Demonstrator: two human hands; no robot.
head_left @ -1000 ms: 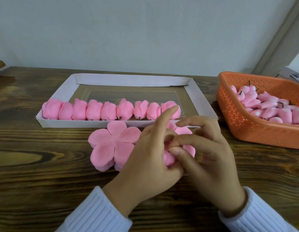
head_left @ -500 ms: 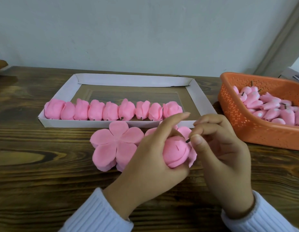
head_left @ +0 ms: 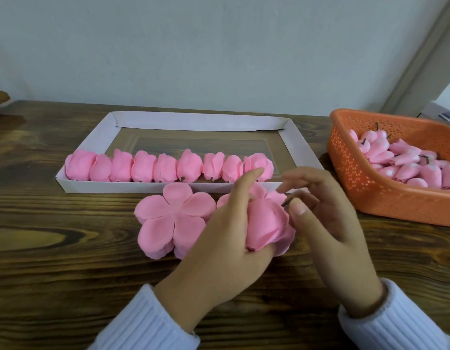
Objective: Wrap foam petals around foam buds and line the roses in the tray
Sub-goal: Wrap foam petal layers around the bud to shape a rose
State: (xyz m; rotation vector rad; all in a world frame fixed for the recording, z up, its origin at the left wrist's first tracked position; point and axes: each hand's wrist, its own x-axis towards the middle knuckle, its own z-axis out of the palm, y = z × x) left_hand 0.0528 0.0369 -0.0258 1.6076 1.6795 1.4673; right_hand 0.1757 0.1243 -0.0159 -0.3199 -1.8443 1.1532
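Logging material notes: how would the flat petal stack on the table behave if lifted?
Petal stack: probably floppy, since similar petals curl into the rose in the left hand. Likely light, thin foam. Lying flat, unlikely to roll.

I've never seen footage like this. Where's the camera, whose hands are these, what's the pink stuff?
No machine here: a person's two bare hands, filmed by one camera worn on the head, looking down at a wooden table. The left hand holds a pink foam rose in its grip; the right hand is at its stem, though a pinch isn't clear. Flat petal pieces lie beneath and beside. A white tray holds nine finished roses in a row. The orange basket at right holds unwrapped buds.
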